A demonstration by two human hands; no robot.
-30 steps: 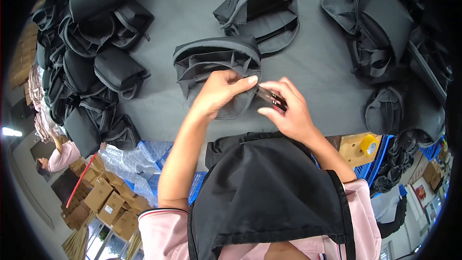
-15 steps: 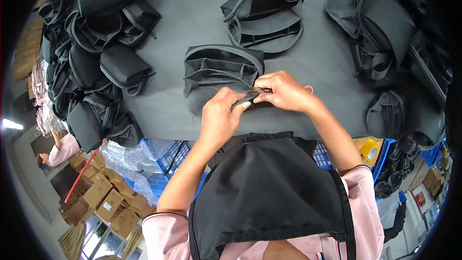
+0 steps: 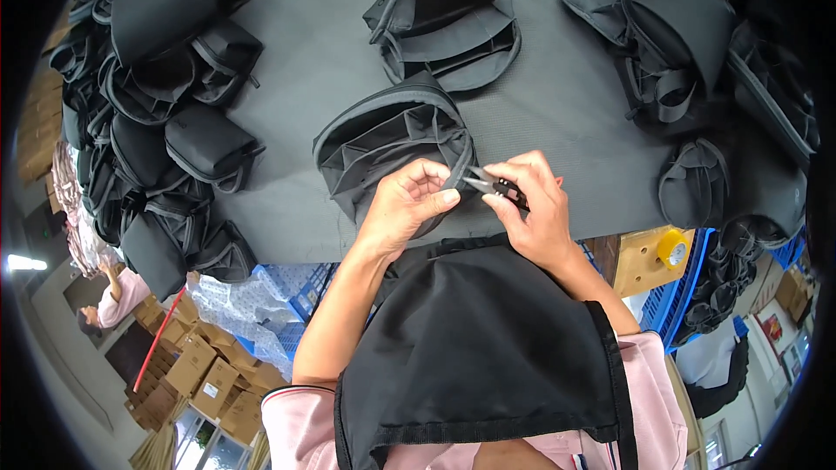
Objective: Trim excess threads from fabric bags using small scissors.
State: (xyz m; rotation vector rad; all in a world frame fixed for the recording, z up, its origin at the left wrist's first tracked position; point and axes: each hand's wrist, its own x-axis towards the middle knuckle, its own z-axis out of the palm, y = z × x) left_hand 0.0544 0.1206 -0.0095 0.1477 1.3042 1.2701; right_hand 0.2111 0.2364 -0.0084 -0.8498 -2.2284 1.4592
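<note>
Head view: two open pouches lie mid-table, with piles at the left and right edges. My left hand (image 3: 405, 209) pinches the rim of the near pouch (image 3: 387, 152) by the table's (image 3: 557, 122) near edge. My right hand (image 3: 531, 209) is closed on one snips (image 3: 492, 184), long axis crosswise, tips pointing left at my left fingertips.

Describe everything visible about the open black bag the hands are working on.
The open black bag is a rounded fabric pouch lying on the grey table, its mouth spread wide to show several inner dividers. Grey piping runs along its curved rim. The left hand pinches that rim at the bag's near right edge, while the right hand brings small snips to the same spot. A similar open bag lies apart, farther back.
</note>
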